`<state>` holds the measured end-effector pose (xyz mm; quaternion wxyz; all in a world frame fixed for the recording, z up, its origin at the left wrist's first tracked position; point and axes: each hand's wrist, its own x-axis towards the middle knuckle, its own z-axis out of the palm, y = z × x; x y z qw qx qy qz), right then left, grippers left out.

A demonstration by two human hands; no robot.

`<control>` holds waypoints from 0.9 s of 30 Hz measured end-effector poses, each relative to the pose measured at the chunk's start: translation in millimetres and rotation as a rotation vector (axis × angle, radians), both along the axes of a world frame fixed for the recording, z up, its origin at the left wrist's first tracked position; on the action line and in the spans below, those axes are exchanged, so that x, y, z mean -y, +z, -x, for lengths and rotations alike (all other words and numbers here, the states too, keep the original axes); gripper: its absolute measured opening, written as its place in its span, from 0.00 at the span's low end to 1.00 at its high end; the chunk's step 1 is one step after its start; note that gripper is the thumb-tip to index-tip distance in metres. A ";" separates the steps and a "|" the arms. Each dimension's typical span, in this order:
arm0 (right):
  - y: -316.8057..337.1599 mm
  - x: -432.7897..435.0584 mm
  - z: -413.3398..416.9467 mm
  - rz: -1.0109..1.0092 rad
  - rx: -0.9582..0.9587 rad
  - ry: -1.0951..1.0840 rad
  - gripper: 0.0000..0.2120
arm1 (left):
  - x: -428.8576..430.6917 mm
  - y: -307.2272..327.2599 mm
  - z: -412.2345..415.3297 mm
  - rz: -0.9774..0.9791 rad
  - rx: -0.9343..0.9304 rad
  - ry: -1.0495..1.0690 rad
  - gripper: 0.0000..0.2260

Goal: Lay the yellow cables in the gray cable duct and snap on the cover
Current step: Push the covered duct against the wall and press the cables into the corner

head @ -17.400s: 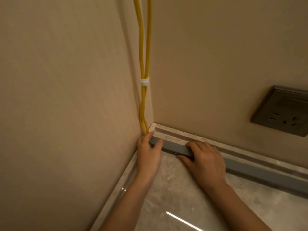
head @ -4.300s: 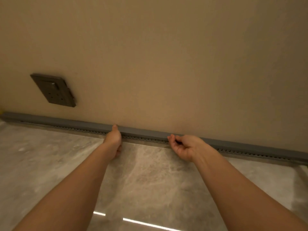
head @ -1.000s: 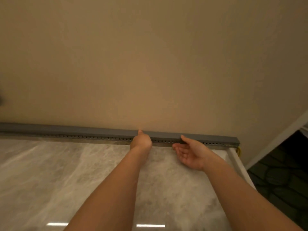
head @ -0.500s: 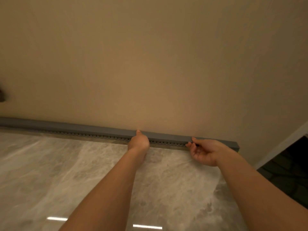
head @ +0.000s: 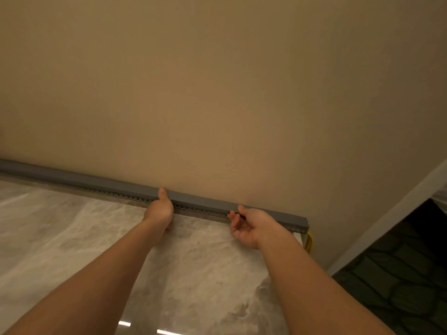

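Note:
The gray cable duct [head: 101, 184] runs along the foot of the beige wall, its cover on top and a row of small slots along its front. My left hand [head: 159, 210] grips the duct near its middle, thumb on the cover. My right hand [head: 251, 223] pinches the duct further right, thumb on the cover and fingers under the front edge. The duct ends at the right [head: 298, 222]. A short loop of yellow cables [head: 309, 241] hangs out below that end. The cables inside the duct are hidden.
A glossy marble surface [head: 193, 274] lies below the duct, with a white edge at its right. A white door frame [head: 387, 213] slants up at the right, and a dark patterned floor [head: 399, 274] lies beyond it.
My right hand has shifted right along the duct from an open palm to a pinch on the cover. My left hand stays in place. The view has moved slightly right.

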<state>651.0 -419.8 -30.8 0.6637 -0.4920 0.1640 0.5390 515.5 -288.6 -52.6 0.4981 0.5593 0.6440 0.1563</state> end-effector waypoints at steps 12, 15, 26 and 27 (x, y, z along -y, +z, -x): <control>4.0 2.1 6.4 -0.031 0.027 -0.001 0.13 | 83.4 7.2 -64.7 0.188 0.204 -0.179 0.29; 3.0 2.7 6.1 -0.018 0.034 -0.006 0.12 | 86.7 6.4 -73.5 0.250 0.242 -0.139 0.27; 1.6 9.6 18.5 -0.094 0.160 -0.060 0.09 | 87.4 3.1 -84.5 0.232 0.200 -0.050 0.32; 1.2 12.3 18.6 -0.085 0.182 -0.066 0.10 | 87.9 4.3 -84.9 0.240 0.201 -0.042 0.32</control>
